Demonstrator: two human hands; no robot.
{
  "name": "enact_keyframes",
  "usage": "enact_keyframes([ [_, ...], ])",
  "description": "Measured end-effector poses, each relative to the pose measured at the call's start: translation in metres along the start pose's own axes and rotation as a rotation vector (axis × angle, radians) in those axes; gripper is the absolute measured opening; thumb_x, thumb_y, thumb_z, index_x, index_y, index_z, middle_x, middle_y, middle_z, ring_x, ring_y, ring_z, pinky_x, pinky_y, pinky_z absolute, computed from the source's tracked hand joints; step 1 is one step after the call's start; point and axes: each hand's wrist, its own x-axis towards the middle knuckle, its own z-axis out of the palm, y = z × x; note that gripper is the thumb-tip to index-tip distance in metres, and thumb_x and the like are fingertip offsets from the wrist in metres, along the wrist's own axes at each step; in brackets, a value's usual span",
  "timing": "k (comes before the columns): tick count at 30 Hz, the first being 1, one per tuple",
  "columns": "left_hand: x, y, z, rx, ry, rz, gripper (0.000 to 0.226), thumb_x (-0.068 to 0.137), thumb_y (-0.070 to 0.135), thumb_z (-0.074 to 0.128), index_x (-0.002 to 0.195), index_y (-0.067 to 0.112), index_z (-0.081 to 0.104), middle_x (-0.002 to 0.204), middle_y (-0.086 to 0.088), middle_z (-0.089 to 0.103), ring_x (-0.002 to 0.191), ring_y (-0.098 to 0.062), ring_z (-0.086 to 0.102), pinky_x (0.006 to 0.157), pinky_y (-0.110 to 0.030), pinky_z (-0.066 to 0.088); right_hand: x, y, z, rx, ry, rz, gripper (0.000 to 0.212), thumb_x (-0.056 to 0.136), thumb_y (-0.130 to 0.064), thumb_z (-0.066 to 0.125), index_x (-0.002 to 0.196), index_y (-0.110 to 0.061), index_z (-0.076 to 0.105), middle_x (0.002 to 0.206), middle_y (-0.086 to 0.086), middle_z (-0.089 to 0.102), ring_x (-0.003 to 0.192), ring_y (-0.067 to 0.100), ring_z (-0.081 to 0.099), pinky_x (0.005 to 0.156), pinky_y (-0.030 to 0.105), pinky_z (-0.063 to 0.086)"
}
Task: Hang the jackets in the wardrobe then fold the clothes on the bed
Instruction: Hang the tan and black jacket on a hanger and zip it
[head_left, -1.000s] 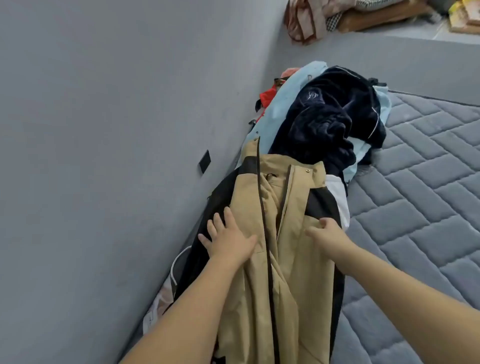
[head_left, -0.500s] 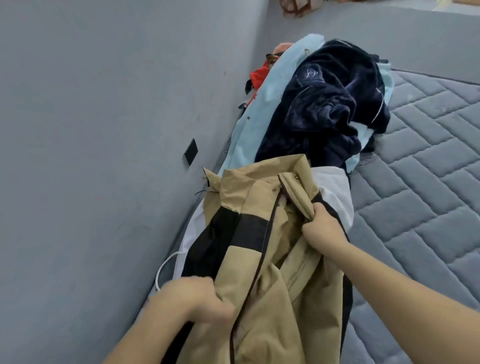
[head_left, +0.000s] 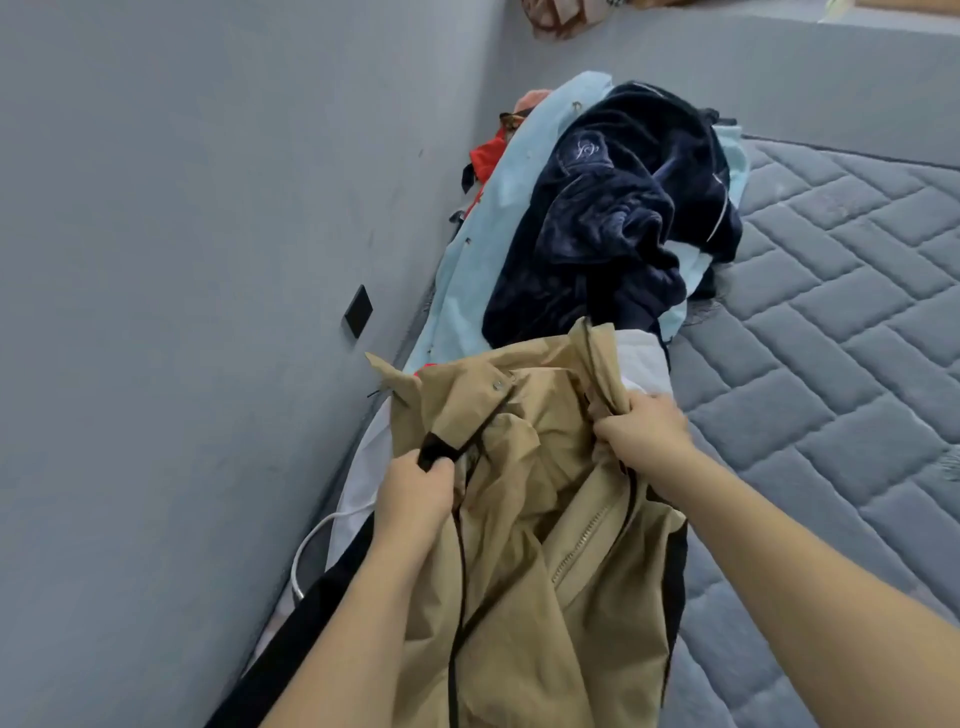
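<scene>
A tan jacket (head_left: 540, 545) with black and white panels lies bunched along the wall side of the bed. My left hand (head_left: 415, 493) grips its left front edge at a black patch near the collar. My right hand (head_left: 644, 431) grips the right side of the collar, fingers curled into the fabric. Beyond the jacket lies a heap of clothes: a dark navy fleece garment (head_left: 613, 218) on top of a light blue garment (head_left: 483, 270), with red cloth (head_left: 488, 153) at the wall.
The grey quilted mattress (head_left: 831, 338) stretches to the right. A grey wall (head_left: 182, 260) with a small black square plate (head_left: 358, 310) runs close on the left. A white cable (head_left: 306, 551) loops beside the jacket. More cloth lies on a ledge (head_left: 566, 15) at the back.
Both hands went from resting flat on the jacket to gripping it. The collar is now lifted and bunched toward me, and my left hand has moved up to the collar.
</scene>
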Motion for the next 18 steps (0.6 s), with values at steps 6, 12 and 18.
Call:
enact_keyframes([
  [6, -0.078, 0.101, -0.044, -0.392, 0.063, 0.084, 0.019, 0.085, 0.012, 0.049, 0.066, 0.014, 0.051, 0.062, -0.001, 0.050, 0.065, -0.022, 0.048, 0.057, -0.029, 0.037, -0.104, -0.011, -0.059, 0.860, -0.087, 0.021, 0.012, 0.086, -0.016, 0.060, 0.094, -0.014, 0.069, 0.084, 0.009, 0.073, 0.079, 0.024, 0.069, 0.069, 0.038, 0.057],
  [12, -0.217, 0.193, -0.073, -0.505, -0.044, 0.189, 0.015, 0.065, 0.021, 0.046, 0.075, 0.010, 0.049, 0.066, -0.004, 0.042, 0.065, -0.020, 0.040, 0.061, -0.036, 0.035, -0.221, -0.010, -0.143, 1.167, 0.009, 0.026, 0.020, 0.084, -0.013, 0.062, 0.099, -0.002, 0.067, 0.086, 0.013, 0.068, 0.080, 0.027, 0.066, 0.072, 0.039, 0.055],
  [18, -0.357, 0.247, -0.060, -0.567, -0.056, 0.271, 0.035, 0.081, 0.004, 0.044, 0.052, 0.021, 0.034, 0.036, 0.017, 0.031, 0.033, -0.005, 0.030, 0.039, -0.018, 0.030, -0.334, 0.032, -0.236, 1.318, 0.220, 0.008, 0.012, 0.084, -0.003, 0.057, 0.086, -0.015, 0.058, 0.063, -0.001, 0.064, 0.058, 0.014, 0.062, 0.055, 0.026, 0.053],
])
